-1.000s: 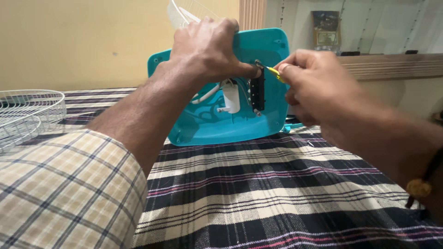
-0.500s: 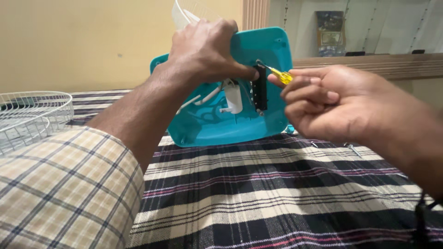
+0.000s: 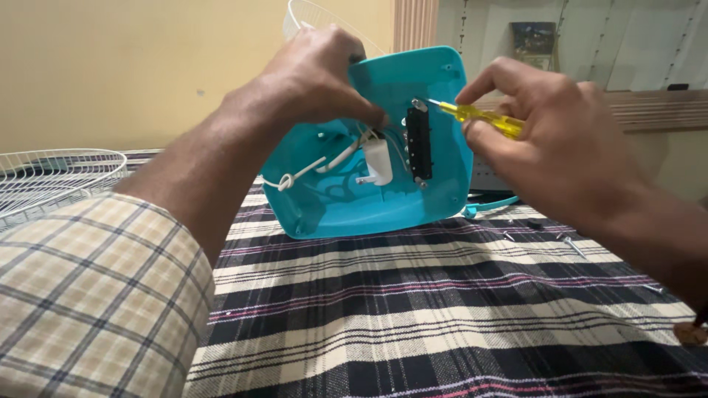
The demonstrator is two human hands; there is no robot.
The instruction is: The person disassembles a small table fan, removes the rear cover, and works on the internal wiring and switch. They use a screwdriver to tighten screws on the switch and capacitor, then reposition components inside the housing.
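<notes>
My left hand (image 3: 313, 77) grips the top edge of a teal plastic fan base housing (image 3: 435, 199), tilted up on the plaid cloth with its hollow inside facing me. Inside it are a white capacitor (image 3: 377, 161), white wires (image 3: 310, 169) and a black switch block (image 3: 419, 144). My right hand (image 3: 549, 136) holds a yellow-handled screwdriver (image 3: 483, 118), its metal tip touching the top end of the black switch block.
A white wire fan guard (image 3: 51, 173) lies at the left on the plaid cloth (image 3: 442, 309). A second white guard (image 3: 313, 15) shows behind the housing. Several loose screws (image 3: 571, 243) and a teal part (image 3: 487, 206) lie to the right. A wooden ledge (image 3: 656, 110) runs behind.
The view has moved closer. My right hand has shifted its hold on the screwdriver, and the tip now rests on the top of the switch block. My left hand keeps its hold on the housing.
</notes>
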